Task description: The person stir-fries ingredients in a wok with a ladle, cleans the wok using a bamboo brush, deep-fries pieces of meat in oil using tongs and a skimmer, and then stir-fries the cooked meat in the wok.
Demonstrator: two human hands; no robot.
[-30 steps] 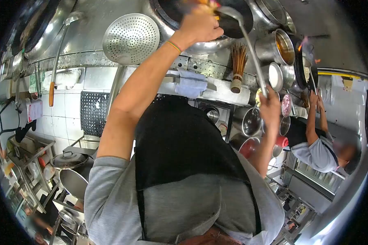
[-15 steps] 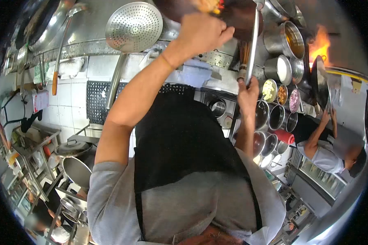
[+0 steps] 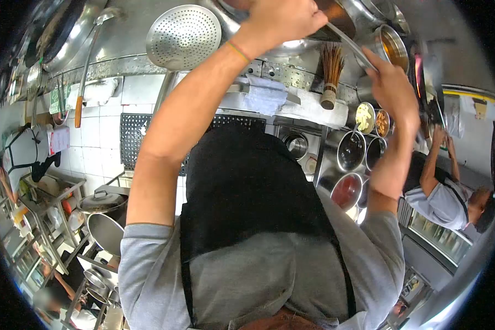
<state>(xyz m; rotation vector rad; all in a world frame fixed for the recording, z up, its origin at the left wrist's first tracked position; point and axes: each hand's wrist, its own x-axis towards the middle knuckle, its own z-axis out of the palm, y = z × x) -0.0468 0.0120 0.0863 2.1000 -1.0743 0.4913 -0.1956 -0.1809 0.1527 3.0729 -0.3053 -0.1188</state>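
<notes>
At the top edge my left hand [image 3: 286, 21] is closed at the near side of a dark wok [image 3: 337, 17]; the grip itself is partly hidden and most of the wok lies out of view. My right hand [image 3: 391, 88], slightly blurred, grips a long metal utensil handle [image 3: 349, 41]. That handle slants up and left toward the wok, and its working end cannot be seen. Below the wok a bamboo wok brush [image 3: 331, 74] rests bristles up on a white cloth [image 3: 308, 104]. A folded bluish cloth [image 3: 265, 94] lies to its left.
A large perforated skimmer [image 3: 184, 37] lies at upper left, near a wooden-handled ladle [image 3: 87, 77]. Right of me are a pot of amber liquid [image 3: 391, 47], chopped pale food [image 3: 363, 117] and a bowl of dark liquid [image 3: 351, 149]. A co-worker [image 3: 445, 192] stands at far right.
My right hand has moved right and up, tilting the utensil handle leftward. My left hand has shifted up and right. Food seen in the wok before is now out of sight. The brush is uncovered.
</notes>
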